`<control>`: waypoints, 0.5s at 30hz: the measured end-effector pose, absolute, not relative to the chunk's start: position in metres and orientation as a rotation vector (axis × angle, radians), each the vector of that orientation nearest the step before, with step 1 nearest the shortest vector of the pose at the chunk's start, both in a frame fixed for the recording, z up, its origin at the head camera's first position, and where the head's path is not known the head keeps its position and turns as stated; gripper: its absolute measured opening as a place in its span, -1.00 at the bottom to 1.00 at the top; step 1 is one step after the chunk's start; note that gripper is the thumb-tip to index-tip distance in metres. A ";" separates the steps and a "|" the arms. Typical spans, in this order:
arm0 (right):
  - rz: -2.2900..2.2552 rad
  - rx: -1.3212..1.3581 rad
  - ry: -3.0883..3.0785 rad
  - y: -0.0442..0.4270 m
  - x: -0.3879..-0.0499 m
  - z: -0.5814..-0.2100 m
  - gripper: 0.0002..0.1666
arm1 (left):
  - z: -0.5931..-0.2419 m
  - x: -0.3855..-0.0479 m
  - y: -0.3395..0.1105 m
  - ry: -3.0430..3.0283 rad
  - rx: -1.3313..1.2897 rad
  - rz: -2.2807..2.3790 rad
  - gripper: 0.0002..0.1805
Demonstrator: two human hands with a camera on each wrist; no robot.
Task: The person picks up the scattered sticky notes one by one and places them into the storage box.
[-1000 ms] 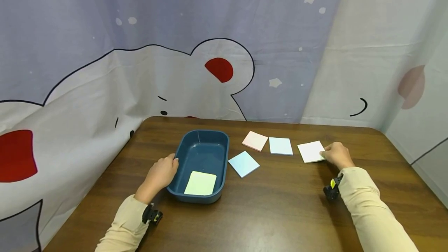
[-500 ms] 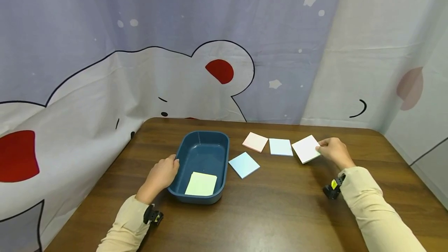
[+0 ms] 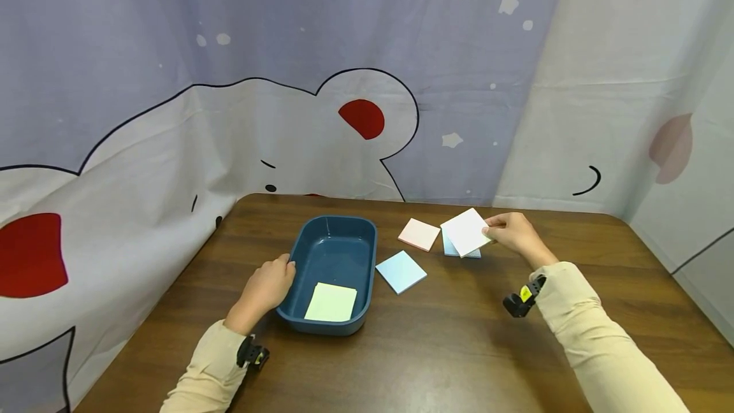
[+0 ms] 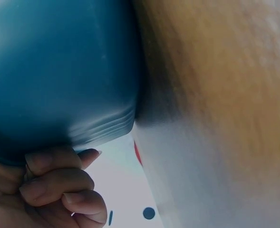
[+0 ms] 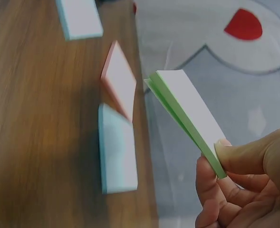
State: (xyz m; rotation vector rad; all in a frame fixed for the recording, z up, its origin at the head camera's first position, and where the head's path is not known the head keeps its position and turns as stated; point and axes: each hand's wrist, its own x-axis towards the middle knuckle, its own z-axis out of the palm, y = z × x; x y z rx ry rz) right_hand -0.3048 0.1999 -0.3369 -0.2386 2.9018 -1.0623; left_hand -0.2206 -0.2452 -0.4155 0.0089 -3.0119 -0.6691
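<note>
My right hand (image 3: pixel 516 234) pinches a pad of sticky notes (image 3: pixel 466 232) between thumb and fingers, raised above the table. In the right wrist view this pad (image 5: pixel 189 109) shows a pale top and green edges, its sheets parting at one end. Behind and below it, a light blue pad (image 3: pixel 450 248) is partly covered. My left hand (image 3: pixel 268 285) grips the left rim of a dark blue plastic bin (image 3: pixel 371 273), and the left wrist view shows its fingers curled at the bin's edge. A pale yellow-green pad (image 3: pixel 331 302) lies inside the bin at the near end.
On the wooden table (image 3: pixel 436 349), a pink pad (image 3: pixel 419 234) lies right of the bin. Another light blue pad (image 3: pixel 401 271) lies nearer, close to the bin's right side. A printed curtain (image 3: pixel 275 132) hangs behind the table's far edge.
My right hand has lifted the pale pad off the table and carried it left, over the light blue pad. The left hand and the bin have stayed in place.
</note>
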 end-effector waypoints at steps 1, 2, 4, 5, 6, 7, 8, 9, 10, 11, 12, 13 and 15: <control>-1.074 -0.258 2.890 0.194 -0.305 -0.335 -0.53 | -0.416 -0.221 -0.245 -3.012 0.010 -0.671 -0.51; -1.082 -0.276 2.884 0.188 -0.305 -0.334 -0.53 | -0.416 -0.221 -0.245 -3.011 0.012 -0.674 -0.51; -1.112 -0.299 2.856 0.176 -0.306 -0.331 -0.54 | -0.416 -0.221 -0.246 -3.006 0.010 -0.678 -0.51; -1.129 -0.311 2.840 0.170 -0.306 -0.330 -0.54 | -0.417 -0.221 -0.246 -3.003 0.007 -0.677 -0.51; -1.138 -0.323 2.829 0.164 -0.307 -0.329 -0.55 | -0.417 -0.221 -0.246 -3.001 0.007 -0.679 -0.51; -1.143 -0.336 2.822 0.157 -0.307 -0.328 -0.55 | -0.417 -0.221 -0.246 -3.001 0.007 -0.682 -0.51; -1.153 -0.339 2.813 0.151 -0.308 -0.327 -0.56 | -0.417 -0.221 -0.246 -2.999 0.005 -0.681 -0.52; -1.171 -0.336 2.794 0.145 -0.308 -0.327 -0.57 | -0.417 -0.221 -0.247 -2.998 0.004 -0.681 -0.52; -1.184 -0.336 2.779 0.139 -0.309 -0.327 -0.57 | -0.417 -0.221 -0.247 -2.997 0.002 -0.677 -0.52; -1.189 -0.344 2.770 0.133 -0.310 -0.327 -0.58 | -0.418 -0.221 -0.247 -2.997 0.004 -0.677 -0.52; -1.200 -0.345 2.758 0.127 -0.310 -0.327 -0.58 | -0.418 -0.221 -0.247 -2.997 0.006 -0.679 -0.52; -1.213 -0.348 2.744 0.121 -0.311 -0.327 -0.59 | -0.417 -0.221 -0.246 -2.997 0.006 -0.679 -0.52; -1.232 -0.359 2.721 0.109 -0.311 -0.326 -0.60 | -0.418 -0.222 -0.246 -2.996 0.003 -0.678 -0.53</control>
